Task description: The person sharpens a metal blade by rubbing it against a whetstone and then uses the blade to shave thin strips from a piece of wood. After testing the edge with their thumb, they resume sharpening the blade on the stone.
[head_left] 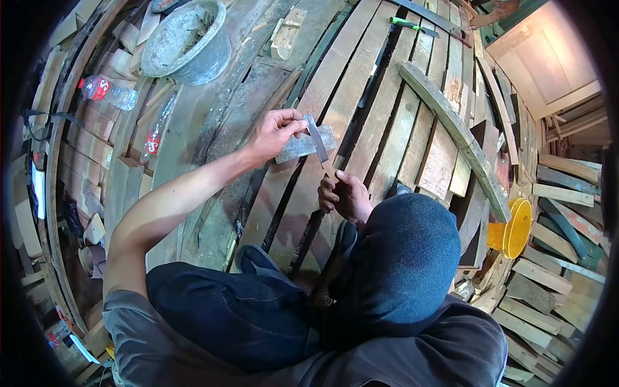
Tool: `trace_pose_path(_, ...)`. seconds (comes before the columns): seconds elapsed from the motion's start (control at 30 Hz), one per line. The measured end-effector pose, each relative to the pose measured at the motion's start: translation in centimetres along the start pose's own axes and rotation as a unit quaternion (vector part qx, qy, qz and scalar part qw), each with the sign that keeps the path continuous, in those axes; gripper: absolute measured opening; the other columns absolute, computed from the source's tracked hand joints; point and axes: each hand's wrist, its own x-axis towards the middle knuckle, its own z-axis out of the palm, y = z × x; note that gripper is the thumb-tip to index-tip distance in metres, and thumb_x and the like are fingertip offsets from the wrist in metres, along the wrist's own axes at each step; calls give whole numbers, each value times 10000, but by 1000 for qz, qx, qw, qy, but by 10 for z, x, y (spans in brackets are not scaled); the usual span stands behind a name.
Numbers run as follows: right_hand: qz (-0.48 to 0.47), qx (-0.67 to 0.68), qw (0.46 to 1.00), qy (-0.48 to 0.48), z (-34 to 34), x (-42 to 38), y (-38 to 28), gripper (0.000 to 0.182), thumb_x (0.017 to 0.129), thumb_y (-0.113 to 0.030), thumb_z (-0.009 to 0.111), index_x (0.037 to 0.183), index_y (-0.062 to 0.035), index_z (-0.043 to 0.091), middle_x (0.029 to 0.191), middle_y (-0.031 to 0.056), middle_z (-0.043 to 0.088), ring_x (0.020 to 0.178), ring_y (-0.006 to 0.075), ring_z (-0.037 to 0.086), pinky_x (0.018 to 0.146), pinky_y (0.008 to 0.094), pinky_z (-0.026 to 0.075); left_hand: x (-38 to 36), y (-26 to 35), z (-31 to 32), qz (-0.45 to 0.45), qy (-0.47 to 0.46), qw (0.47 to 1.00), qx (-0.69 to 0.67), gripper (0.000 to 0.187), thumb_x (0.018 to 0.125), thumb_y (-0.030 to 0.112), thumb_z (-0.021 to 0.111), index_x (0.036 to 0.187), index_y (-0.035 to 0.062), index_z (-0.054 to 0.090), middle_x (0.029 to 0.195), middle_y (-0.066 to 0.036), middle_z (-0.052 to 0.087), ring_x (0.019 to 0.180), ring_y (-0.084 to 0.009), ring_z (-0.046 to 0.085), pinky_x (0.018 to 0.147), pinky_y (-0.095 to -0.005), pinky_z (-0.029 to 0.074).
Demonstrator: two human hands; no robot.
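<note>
A chisel (316,138) with a flat grey blade lies slantwise across a grey sharpening stone (293,149). My left hand (277,133) pinches the far end of the blade between thumb and fingers. The fingers of my right hand (345,197) are wrapped round the wooden handle (329,171) at the near end. Wooden planks (284,190) with dark gaps between them lie under the stone. My knees in dark blue trousers (406,258) frame the work from below, one of them close beside my right hand.
A curved wooden beam (445,119) lies to the right, with a green-handled tool (412,26) and a handsaw (438,19) beyond it. A yellow bucket (518,228) is tipped sideways. At the left are a grey tub (219,61) and plastic bottles (109,92). Another person's hand (495,13) shows top right.
</note>
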Motion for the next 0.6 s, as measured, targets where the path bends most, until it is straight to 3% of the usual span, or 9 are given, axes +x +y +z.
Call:
trace_pose_path(0.33,-5,46,999,7,5,1,0,376,925,-435,460,754,-100,443,561,22,376,501,192,409,526,334,338,2,-6,-5,-26,-24,999,-6,180,943,231,617,928,65,686,731,48,585,682,-13,478,610,-194,351)
trace_pose_path(0.6,-7,-5,999,-35,-2,1,2,398,964,-473,395,742,-144,379,576,-1,346,553,192,414,576,328,348,0,0,-3,-51,-40,998,10,204,974,240,574,1008,61,666,769,58,559,701,-24,460,632,-198,361)
